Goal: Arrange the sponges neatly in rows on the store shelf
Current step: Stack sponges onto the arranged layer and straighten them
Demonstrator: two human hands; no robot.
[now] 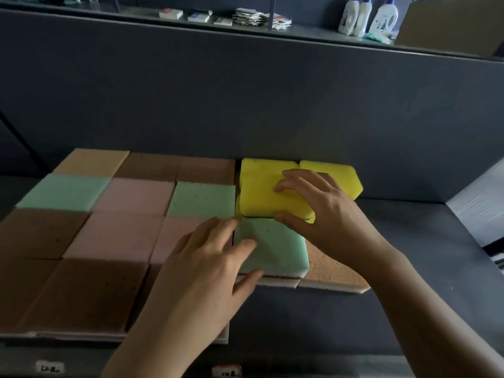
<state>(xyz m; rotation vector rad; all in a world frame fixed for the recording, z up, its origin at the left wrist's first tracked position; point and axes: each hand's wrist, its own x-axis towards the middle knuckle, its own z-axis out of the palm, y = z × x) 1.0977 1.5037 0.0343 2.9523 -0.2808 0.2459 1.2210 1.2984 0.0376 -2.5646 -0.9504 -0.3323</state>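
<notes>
Dark grey store shelf (409,255) runs under my arms, with a flat grey back panel (245,105) rising behind it at twelve o'clock. From nine o'clock to the centre lies a block of square foam sponges in brown, pink and mint green (128,219), set edge to edge in rows. My left hand (201,271) lies spread, its straight fingers resting flat on a mint-green rectangular foam sponge (278,246) at the centre and its thumb against that sponge's near edge. At three o'clock of it, touching, sits an orange-tan porous sponge (330,268). My right hand (324,214) grips a bright yellow rounded sponge (259,192) just past the green one, fingers curled over the top and thumb on the near edge. A second yellow sponge (343,173) lies beside it at two o'clock, against the panel. On a higher shelf at one o'clock stand three white plastic bottles (365,16) next to a brown cardboard box (450,23). A small white label (50,367) shows at seven o'clock.
</notes>
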